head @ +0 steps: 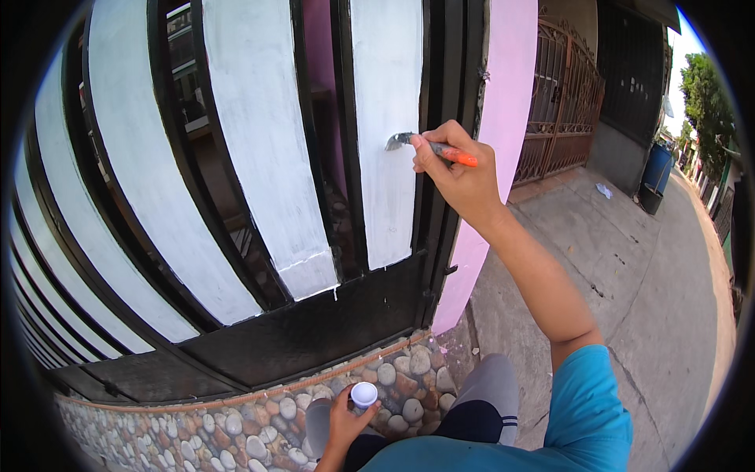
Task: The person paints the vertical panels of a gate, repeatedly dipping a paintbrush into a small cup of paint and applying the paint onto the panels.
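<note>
My right hand (463,162) grips a paintbrush (454,154) with a grey and orange handle. Its bristles press against a white-painted panel (386,200) of a black metal gate, at the slat nearest the pink post. Low in front of my body, my left hand (348,419) holds a small cup (364,394) by its side; white fills what I can see of its inside. Another white panel (253,135) to the left has a fainter patch at its bottom end and a white drip below it.
The pink post (510,88) borders the gate on the right. Pebbled stone paving (259,445) lies below the gate's black lower plate (312,336). Farther right are a concrete drive (566,253), a rust-brown metal gate (557,106) and a blue barrel (656,168).
</note>
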A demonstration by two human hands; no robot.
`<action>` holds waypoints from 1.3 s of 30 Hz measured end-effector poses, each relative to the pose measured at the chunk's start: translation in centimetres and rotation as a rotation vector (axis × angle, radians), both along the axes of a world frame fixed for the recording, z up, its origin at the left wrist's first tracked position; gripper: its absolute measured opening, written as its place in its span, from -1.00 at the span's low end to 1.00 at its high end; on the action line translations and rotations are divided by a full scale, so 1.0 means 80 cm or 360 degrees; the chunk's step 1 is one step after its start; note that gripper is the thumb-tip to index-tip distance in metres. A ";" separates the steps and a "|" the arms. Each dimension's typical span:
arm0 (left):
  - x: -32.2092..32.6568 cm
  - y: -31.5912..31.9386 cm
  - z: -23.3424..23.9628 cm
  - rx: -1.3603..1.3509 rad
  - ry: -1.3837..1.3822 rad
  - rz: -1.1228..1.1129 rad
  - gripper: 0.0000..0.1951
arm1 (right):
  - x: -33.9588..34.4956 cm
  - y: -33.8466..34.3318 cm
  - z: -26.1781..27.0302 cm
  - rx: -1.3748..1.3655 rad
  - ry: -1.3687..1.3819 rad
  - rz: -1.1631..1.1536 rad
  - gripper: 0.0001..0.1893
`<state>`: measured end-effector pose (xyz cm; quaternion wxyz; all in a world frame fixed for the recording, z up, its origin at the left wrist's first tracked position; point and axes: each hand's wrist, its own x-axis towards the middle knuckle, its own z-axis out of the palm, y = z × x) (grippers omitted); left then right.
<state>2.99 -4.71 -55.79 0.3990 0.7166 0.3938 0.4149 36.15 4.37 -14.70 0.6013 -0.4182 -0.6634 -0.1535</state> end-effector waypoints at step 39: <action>-0.004 -0.006 0.012 -0.0053 -0.0008 0.0039 -0.31 | -0.023 -0.028 -0.134 -0.0549 0.0234 -0.0058 -0.74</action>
